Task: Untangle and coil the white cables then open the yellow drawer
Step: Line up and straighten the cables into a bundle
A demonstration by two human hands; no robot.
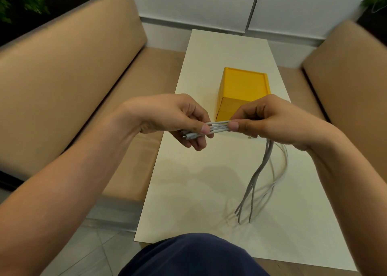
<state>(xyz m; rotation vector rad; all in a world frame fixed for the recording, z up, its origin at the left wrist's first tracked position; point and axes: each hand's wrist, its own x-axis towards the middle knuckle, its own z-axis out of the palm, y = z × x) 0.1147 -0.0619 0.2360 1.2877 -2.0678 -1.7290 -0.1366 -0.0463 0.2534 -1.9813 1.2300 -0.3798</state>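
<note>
Several white cables (pixel 218 127) run side by side between my two hands, held above the white table (pixel 188 192). My left hand (pixel 178 118) pinches their plug ends, with the connectors sticking out below my thumb. My right hand (pixel 272 121) pinches the same bundle a short way to the right. From under my right hand the loose lengths hang down and trail onto the table toward me. Behind my hands stands the yellow drawer box (pixel 244 87), its front drawers closed and partly hidden by my fingers.
Tan cushioned benches (pixel 69 77) flank the narrow table on both sides. A white wall panel stands beyond the table's far end. My knee in dark blue cloth (pixel 192 257) shows at the bottom. Green plants sit in the top corners.
</note>
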